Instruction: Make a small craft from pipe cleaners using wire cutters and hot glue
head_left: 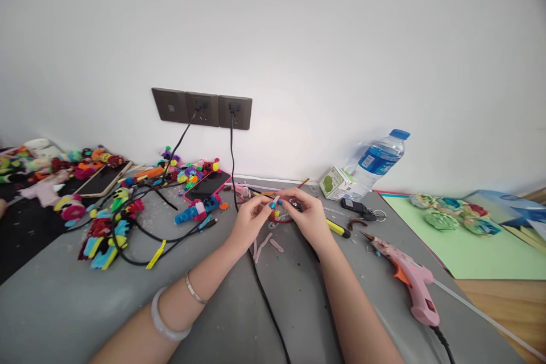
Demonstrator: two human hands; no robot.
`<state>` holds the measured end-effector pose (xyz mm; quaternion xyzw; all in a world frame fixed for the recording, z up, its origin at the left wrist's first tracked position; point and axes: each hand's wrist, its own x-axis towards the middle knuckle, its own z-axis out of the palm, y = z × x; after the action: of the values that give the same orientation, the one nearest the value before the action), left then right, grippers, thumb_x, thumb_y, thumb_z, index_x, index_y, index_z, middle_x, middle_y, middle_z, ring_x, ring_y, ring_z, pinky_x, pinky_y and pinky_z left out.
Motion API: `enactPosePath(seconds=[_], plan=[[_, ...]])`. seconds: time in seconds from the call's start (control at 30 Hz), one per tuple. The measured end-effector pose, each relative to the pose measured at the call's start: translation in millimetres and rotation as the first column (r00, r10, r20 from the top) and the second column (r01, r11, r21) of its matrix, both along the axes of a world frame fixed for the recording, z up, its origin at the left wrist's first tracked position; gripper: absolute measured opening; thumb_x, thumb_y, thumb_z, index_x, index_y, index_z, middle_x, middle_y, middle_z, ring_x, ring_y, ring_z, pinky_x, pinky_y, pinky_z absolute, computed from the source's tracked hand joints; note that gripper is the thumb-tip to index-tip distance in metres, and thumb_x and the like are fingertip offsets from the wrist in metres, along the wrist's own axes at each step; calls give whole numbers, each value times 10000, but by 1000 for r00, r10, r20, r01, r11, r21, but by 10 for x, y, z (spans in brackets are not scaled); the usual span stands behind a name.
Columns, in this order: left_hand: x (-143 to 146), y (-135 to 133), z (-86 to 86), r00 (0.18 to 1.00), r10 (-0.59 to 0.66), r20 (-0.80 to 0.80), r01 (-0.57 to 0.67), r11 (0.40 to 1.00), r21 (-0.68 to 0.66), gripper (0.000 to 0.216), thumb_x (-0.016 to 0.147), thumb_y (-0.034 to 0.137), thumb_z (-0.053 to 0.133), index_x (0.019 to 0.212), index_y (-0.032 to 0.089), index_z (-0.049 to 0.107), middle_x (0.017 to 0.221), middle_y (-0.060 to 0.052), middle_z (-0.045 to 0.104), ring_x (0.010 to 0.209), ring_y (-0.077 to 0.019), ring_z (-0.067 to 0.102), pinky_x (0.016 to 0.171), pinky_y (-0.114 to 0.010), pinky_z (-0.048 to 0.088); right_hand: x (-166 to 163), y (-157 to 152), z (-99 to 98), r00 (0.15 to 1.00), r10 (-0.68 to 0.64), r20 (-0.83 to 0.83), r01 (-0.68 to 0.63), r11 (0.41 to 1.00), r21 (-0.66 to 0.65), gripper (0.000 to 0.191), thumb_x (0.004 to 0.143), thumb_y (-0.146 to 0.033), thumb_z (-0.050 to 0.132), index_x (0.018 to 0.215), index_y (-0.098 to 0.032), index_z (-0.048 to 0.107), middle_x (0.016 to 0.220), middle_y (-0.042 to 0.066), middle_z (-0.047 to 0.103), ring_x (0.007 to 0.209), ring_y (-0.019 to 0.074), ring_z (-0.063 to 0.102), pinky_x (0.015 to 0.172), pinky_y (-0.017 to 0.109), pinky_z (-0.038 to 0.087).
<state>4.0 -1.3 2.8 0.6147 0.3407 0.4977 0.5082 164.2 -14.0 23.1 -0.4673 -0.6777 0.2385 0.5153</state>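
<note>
My left hand (251, 217) and my right hand (307, 213) meet above the middle of the grey table. Thumbs and forefingers are pinched together on a short pale pink strip (276, 200), which looks like a piece of fuzzy pipe cleaner; only its tip shows between the fingers. More pale pink pieces (263, 245) lie on the table just below my hands. Behind the fingers, small coloured bits and a dark red stem are partly hidden. A yellow utility knife (339, 228) rests beside my right hand, its front end covered by that hand.
A pink glue gun (412, 278) lies to the right with its cord. Behind it stand a water bottle (379, 160), tilted against the wall, and a small box (335, 183). Black cables (262, 290) cross the table. Fuzzy figures (108, 233) and phones (209, 186) lie left.
</note>
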Motion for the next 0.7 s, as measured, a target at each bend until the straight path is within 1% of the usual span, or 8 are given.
enactPosePath(seconds=[0.2,0.37,0.5,0.7], plan=[[8,24,-46,1000,8,14,-8,1000,-8,277,796,408,661,829,140,727,854,-83,677,738,-174,603,651,-267,494,13,-12,31,999,16,50,-20,997,79,156,872,-262,603,918,-230,748,896,59,734,828,204,659,734,330,515],[13,3,-26,1000,-4,28,6,998,-67,246,797,360,653,913,152,714,844,-59,689,675,-142,570,603,-241,462,19,-21,46,996,29,80,-37,994,101,158,880,-229,598,934,-238,746,909,63,712,852,209,654,745,339,520],[8,-4,0,998,11,57,-6,996,-87,240,786,380,674,877,160,705,818,-39,681,653,-130,571,596,-236,456,16,-32,69,996,29,90,-41,991,128,155,882,-215,598,925,-235,746,902,66,696,844,208,648,732,338,521],[3,-8,14,995,21,102,-8,992,-126,255,758,411,712,825,167,683,778,-28,668,675,-146,601,597,-243,469,6,-49,97,994,31,105,-45,989,142,183,898,-225,577,936,-249,755,904,70,703,857,214,654,762,355,528]])
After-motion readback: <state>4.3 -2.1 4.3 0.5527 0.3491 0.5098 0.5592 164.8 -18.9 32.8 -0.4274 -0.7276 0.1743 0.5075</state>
